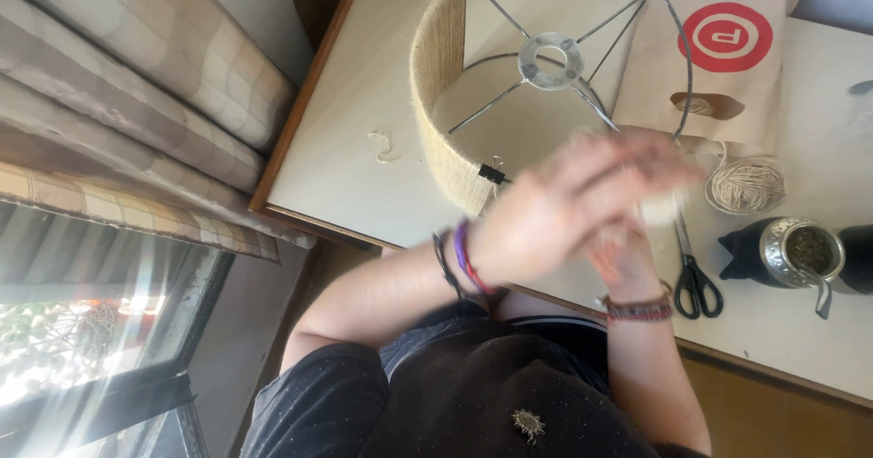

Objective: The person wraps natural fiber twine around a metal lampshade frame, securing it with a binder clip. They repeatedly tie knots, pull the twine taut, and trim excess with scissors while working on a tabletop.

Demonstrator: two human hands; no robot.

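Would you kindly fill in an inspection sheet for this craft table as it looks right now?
Surface: pale table with a wooden edge, lit by sun.
Job's things: wire lampshade frame, partly wrapped in jute cord, a black binder clip on its rim; ball of twine beside it.
Clutter: black scissors, brown paper bag, dark cup with metal rim and straw, cord scrap.
Grippers: left hand and right hand are raised together over the table edge, blurred; what they hold cannot be told.
Cables: nothing seen.
Surroundings: checked curtain and a window at the picture's left.
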